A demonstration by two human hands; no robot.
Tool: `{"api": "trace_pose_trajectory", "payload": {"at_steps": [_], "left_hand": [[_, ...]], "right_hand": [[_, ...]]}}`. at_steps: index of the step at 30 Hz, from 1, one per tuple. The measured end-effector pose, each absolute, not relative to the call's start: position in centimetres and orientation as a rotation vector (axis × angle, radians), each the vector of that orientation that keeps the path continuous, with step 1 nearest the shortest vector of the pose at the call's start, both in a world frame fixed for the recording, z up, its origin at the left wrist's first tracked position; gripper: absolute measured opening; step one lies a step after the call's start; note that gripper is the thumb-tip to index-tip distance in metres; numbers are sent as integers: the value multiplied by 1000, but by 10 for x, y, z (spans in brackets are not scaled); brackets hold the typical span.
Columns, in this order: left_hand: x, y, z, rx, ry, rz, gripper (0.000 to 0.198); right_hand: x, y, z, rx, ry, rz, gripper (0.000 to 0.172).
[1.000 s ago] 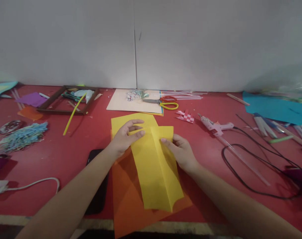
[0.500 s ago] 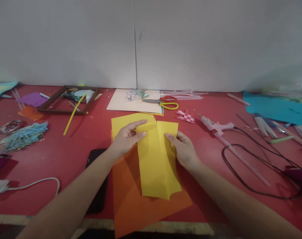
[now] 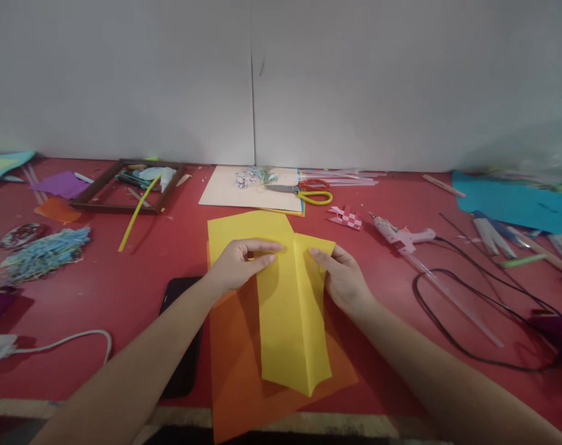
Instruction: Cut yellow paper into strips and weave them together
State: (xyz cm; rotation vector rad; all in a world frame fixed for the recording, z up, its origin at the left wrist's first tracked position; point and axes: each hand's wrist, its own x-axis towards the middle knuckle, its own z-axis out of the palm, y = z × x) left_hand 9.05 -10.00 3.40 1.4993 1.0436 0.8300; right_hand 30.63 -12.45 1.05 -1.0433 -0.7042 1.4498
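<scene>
A creased yellow paper (image 3: 283, 321) is held up in front of me, its vertical fold bent and its lower edge hanging over an orange sheet (image 3: 239, 383). My left hand (image 3: 237, 262) is at its upper left, with thumb and index finger stretched across the front; the other fingers are hidden. At the upper right edge, my right hand (image 3: 346, 275) grips the paper, thumb in front and fingers behind. Beneath, a second yellow sheet (image 3: 234, 225) lies over the orange one on the red table (image 3: 392, 284).
Beyond the sheets lie scissors (image 3: 304, 190) on pale paper (image 3: 230, 191). On the right rests a pink glue gun (image 3: 401, 238) with a looped black cord (image 3: 429, 321). A black phone (image 3: 183, 364) sits under my left forearm. A brown frame (image 3: 109, 209) holds odds and ends.
The yellow paper has come down towards me, and its crease stands out more sharply. My left hand has shifted slightly down and right along with it; the right hand has barely moved.
</scene>
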Motion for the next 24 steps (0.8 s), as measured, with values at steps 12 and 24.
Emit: {"api": "trace_pose_trajectory", "payload": {"at_steps": [12, 24], "left_hand": [[89, -98, 27, 1510, 1110, 839, 28], [88, -97, 30, 1500, 1151, 910, 34]], "right_hand": [[305, -125, 9, -1008, -724, 1433, 19], [304, -124, 11, -995, -743, 1414, 23]]}}
